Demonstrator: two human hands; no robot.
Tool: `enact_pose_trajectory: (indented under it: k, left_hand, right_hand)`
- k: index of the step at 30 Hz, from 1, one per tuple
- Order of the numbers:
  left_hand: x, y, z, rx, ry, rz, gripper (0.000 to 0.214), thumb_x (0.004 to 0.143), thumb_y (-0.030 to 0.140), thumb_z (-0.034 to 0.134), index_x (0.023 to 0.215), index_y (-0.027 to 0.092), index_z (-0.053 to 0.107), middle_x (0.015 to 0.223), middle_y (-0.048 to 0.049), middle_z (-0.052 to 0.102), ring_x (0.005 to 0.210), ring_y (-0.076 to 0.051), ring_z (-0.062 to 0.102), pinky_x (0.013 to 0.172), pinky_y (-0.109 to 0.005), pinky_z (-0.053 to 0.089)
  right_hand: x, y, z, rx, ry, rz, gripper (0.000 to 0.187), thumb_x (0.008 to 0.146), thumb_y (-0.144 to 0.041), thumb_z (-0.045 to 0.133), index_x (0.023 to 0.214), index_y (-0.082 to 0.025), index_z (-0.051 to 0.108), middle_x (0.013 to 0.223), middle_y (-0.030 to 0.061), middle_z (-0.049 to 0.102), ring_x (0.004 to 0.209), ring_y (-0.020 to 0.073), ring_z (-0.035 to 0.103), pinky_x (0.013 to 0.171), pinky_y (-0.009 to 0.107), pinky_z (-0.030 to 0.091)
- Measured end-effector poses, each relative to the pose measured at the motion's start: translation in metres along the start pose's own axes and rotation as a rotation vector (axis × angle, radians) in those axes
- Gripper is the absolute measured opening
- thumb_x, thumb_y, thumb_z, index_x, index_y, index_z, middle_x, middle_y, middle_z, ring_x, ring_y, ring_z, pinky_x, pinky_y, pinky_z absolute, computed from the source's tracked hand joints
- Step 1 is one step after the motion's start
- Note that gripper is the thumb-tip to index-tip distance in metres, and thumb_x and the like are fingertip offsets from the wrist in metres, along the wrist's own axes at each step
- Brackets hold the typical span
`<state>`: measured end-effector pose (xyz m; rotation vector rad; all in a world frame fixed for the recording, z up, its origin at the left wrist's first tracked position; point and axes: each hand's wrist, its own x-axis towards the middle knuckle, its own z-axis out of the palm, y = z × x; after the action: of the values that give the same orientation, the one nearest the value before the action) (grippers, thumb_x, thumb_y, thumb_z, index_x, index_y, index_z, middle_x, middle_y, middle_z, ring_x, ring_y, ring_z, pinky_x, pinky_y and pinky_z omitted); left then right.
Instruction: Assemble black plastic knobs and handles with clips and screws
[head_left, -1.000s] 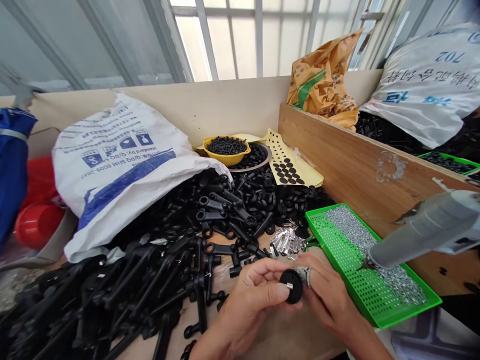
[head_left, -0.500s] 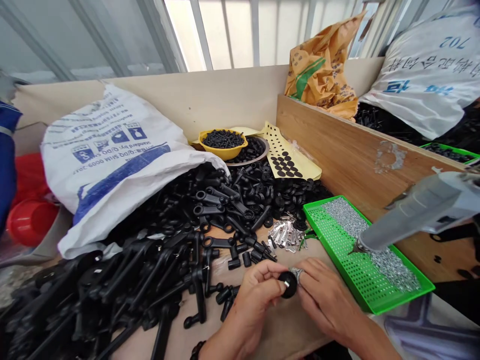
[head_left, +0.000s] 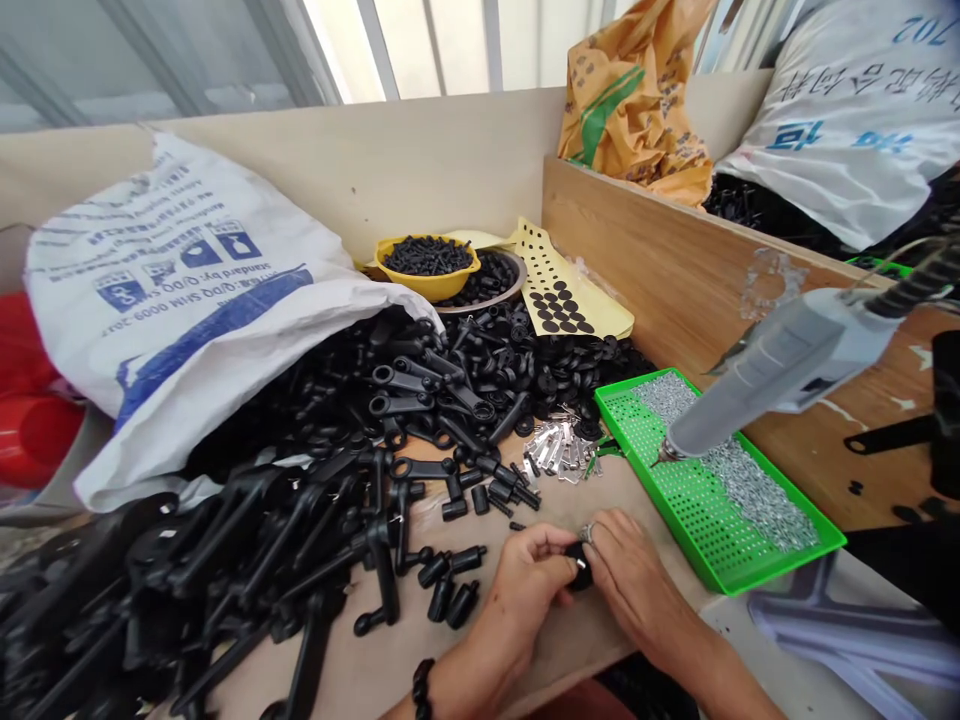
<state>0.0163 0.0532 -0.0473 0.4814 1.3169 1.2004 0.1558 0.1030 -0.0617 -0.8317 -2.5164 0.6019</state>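
Note:
A small black round disc [head_left: 580, 573] with a shiny metal strip on it sits between my two hands, low over the front of the table. My left hand [head_left: 525, 590] pinches its left side between thumb and fingers. My right hand [head_left: 637, 580] is closed against its right side, a silvery ring on one finger; the fingertips are partly hidden. Just beyond my hands lie a loose pile of flat metal clips [head_left: 562, 448] and several black handle grips [head_left: 450, 585]. To the right, a green perforated tray [head_left: 660, 485] holds many small silver screws [head_left: 757, 495].
A grey power screwdriver [head_left: 735, 405] hangs over the tray. Black crank arms [head_left: 247, 560] are heaped at left, below a white sack [head_left: 247, 290]. Behind are a yellow bowl [head_left: 431, 288] of black parts, a sticker sheet [head_left: 592, 310] and a wooden partition [head_left: 652, 245].
My hands have drawn closer together around the disc, which is now more covered by fingers. The camera view has shifted, moving the bench contents slightly left and up.

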Motion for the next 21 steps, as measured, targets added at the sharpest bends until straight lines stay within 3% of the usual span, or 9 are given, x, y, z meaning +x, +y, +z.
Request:
enact_pose_trajectory:
  k: [7,10,12,14,17,21]
  left_hand:
    - [0.0,0.007,0.005,0.008,-0.009,-0.024,0.017,0.054,0.019,0.062,0.07,0.013,0.065,0.058,0.0026,0.056,0.05,-0.01,0.047,0.049,-0.022,0.04]
    - [-0.001,0.011,0.007,0.003,0.006,-0.019,0.013,0.055,0.019,0.061,0.067,0.013,0.064,0.056,0.0022,0.057,0.049,-0.01,0.048,0.049,-0.022,0.039]
    - [-0.002,0.013,0.008,-0.001,0.012,-0.017,0.012,0.056,0.018,0.061,0.066,0.013,0.064,0.056,0.0014,0.058,0.05,-0.01,0.049,0.05,-0.022,0.038]
    - [-0.005,0.016,0.009,-0.009,0.017,-0.011,0.011,0.056,0.015,0.061,0.067,0.013,0.064,0.057,0.0012,0.059,0.053,-0.011,0.051,0.052,-0.021,0.039]
    - [-0.011,0.02,0.01,-0.037,0.035,-0.008,0.01,0.058,0.016,0.062,0.067,0.013,0.065,0.061,0.0006,0.059,0.056,-0.011,0.052,0.053,-0.021,0.04]
    - [-0.022,0.029,0.008,-0.124,0.021,-0.014,0.019,0.066,0.029,0.065,0.076,0.012,0.067,0.071,-0.0025,0.062,0.064,-0.014,0.056,0.06,-0.023,0.043]
  right_hand:
    - [-0.001,0.003,0.003,-0.023,0.077,0.0,0.024,0.094,-0.011,0.027,0.076,-0.021,0.041,0.078,0.0042,0.048,0.074,0.0197,0.046,0.067,0.034,0.041]
    - [-0.005,0.001,-0.007,0.042,0.152,0.017,0.015,0.095,-0.014,0.032,0.093,-0.017,0.046,0.086,0.0062,0.052,0.079,0.0189,0.051,0.07,0.032,0.044]
    - [-0.006,-0.003,-0.014,-0.033,0.202,-0.059,0.013,0.095,-0.017,0.037,0.102,-0.014,0.047,0.092,0.0095,0.053,0.086,0.0208,0.052,0.072,0.033,0.043]
    - [-0.006,-0.008,-0.019,-0.175,0.217,-0.167,0.008,0.094,-0.02,0.042,0.094,-0.016,0.049,0.089,0.0097,0.054,0.084,0.0229,0.052,0.072,0.035,0.04]
    - [-0.003,-0.013,-0.018,-0.294,0.22,-0.223,0.018,0.093,-0.019,0.042,0.076,-0.02,0.045,0.074,0.0052,0.052,0.069,0.0207,0.047,0.064,0.033,0.035]
    - [-0.002,-0.011,-0.014,-0.139,0.251,-0.178,0.02,0.094,-0.018,0.04,0.075,-0.021,0.046,0.07,0.0037,0.052,0.064,0.0187,0.05,0.062,0.031,0.038]
